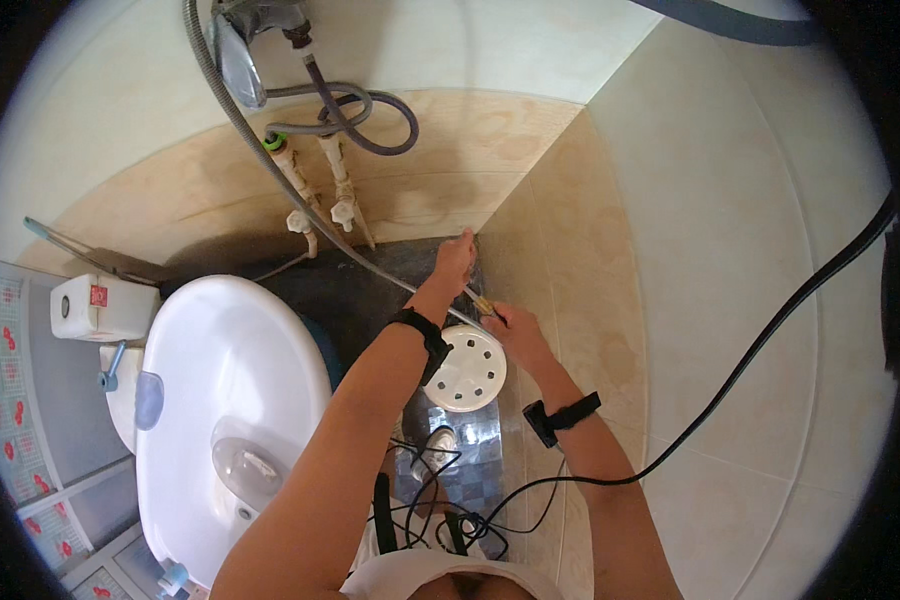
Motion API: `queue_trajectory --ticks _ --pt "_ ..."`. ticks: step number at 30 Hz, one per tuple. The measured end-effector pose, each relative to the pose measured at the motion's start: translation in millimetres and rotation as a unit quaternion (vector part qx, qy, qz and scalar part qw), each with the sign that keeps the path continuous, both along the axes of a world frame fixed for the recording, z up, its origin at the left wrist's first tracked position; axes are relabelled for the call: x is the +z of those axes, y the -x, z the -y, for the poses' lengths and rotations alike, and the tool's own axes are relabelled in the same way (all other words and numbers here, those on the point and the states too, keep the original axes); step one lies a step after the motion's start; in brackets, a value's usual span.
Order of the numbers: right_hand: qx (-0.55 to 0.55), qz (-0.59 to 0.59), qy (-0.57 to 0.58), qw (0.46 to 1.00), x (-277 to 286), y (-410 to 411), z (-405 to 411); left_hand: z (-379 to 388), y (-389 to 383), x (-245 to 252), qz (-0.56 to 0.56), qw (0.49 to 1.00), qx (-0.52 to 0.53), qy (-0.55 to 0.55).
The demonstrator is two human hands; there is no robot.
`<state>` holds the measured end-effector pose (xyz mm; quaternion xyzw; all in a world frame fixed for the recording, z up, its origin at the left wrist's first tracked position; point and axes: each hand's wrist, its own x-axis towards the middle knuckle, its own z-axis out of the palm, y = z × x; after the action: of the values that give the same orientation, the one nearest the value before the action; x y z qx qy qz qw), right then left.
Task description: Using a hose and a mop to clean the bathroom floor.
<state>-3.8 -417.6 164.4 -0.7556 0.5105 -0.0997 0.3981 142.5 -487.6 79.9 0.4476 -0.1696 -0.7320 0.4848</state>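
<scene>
My left hand (456,261) reaches low into the wall corner, its fingers curled; what they hold is hidden from above. Just below it, my right hand (521,334) grips a slim tool (484,306) with a yellowish middle and a dark end. The tool's pale upper part runs up towards my left hand. A grey flexible shower hose (360,259) slants down from the upper left, passes by my left wrist and reaches my right fingers; I cannot tell whether they hold it. Below the hands stands a round cream plastic stool (466,369) with holes in its top.
A white plastic baby bathtub (270,337) stands left, beside a white jerrycan (105,307). Wall pipes with valves (342,213) and a chrome mixer tap (259,19) are ahead. A black cable (720,409) crosses my right forearm and tangles at my lap. Dark tiles (487,457) cover the floor.
</scene>
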Motion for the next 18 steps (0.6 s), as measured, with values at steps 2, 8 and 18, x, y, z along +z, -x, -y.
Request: queue_trajectory --ticks 2,8,18 --pt "0.001 0.018 0.008 1.000 1 -4 0 2 5 0 0.003 0.994 0.082 -0.066" --pt "-0.244 0.152 -0.083 0.954 -2 15 12 -23 38 12 0.036 0.999 0.008 0.009" --pt "-0.428 0.473 -0.080 0.766 22 15 49 -83 71 56 0.172 0.942 -0.168 0.235"
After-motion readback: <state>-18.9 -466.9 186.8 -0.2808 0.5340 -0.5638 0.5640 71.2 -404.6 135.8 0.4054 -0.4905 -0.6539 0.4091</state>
